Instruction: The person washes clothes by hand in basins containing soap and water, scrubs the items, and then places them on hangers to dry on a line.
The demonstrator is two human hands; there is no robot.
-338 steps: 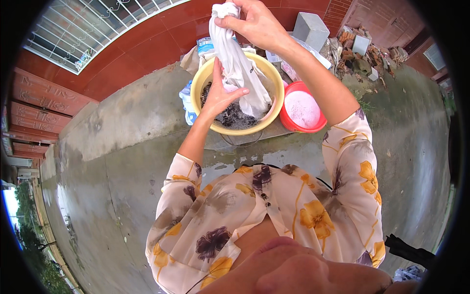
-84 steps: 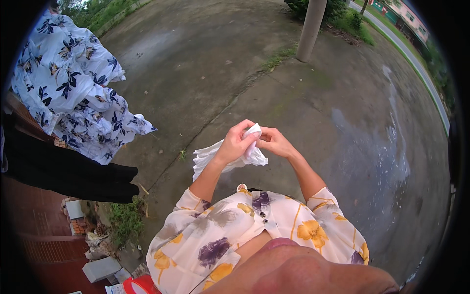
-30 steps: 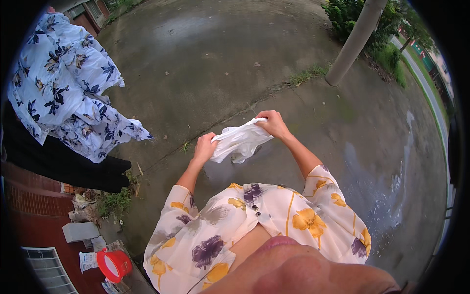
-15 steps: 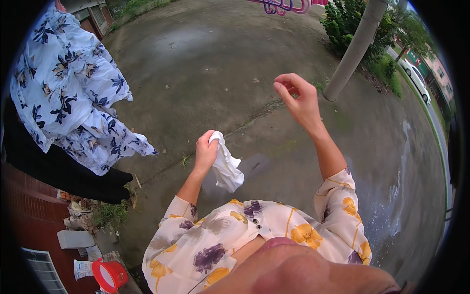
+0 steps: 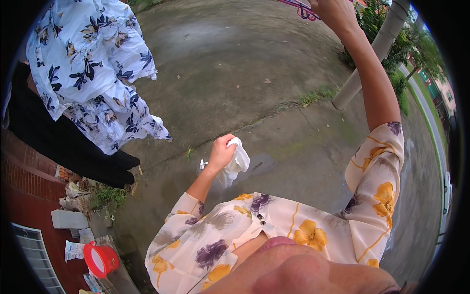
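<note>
Left hand [image 5: 222, 154]: yours, low and in front of your blouse [image 5: 309, 234]; fingers closed on a bunched white cloth [image 5: 238, 159]. Half a second ago it grips the same cloth in much the same place.

White cloth: hanging from your left hand above the wet concrete ground [image 5: 205, 88], most of it to the right of your fist, a small scrap showing to the left. One second ago it is stretched between both your hands; now only the left carries it.

Right hand [image 5: 335, 13]: yours, raised to the upper edge, arm extended. Half a second ago it is lower, by the pole, fingers curled and clear of the cloth. Its fingertips are now cut off; you cannot tell whether they are apart or closed on anything.

Pink and purple hangers [image 5: 303, 11]: at the upper edge, just beside your right hand; contact cannot be told.

Pole [image 5: 345, 94]: grey, round, partly behind your right forearm.

Floral garment [image 5: 98, 63]: white with dark blue flowers, upper left, well apart from both hands.

Black garment [image 5: 58, 132]: just below the floral one.

Red bucket [image 5: 110, 257]: lower left, near a grey block [image 5: 68, 219].
</note>
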